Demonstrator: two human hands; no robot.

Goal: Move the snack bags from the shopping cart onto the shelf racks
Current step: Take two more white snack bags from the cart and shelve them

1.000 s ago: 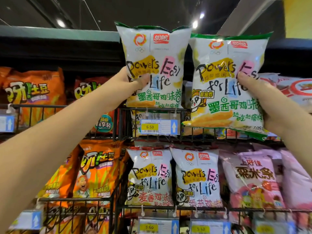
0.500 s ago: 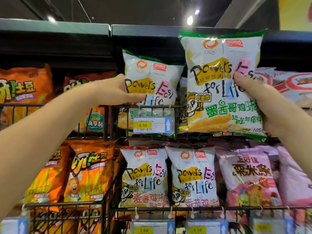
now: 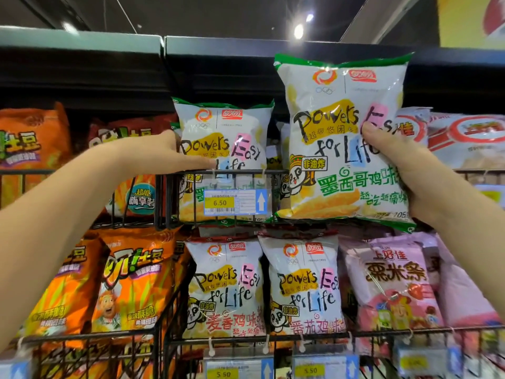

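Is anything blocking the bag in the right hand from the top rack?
Yes. The rack's front rail crosses behind the bag held by the right hand; the bag hangs in front of it, not inside.

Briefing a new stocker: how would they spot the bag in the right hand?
Find the top wire rack under the dark header. Right of its 6.50 price tag, the right hand grips a green-trimmed white bag. Unlike its twin behind the wire, it is held in front.

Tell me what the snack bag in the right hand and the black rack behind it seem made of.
Green-edged snack bag: thin plastic film, glossy; light glints off it and it crinkles where the right hand grips it. Wire rack: probably metal rods with a dark coating; thin, straight bars.
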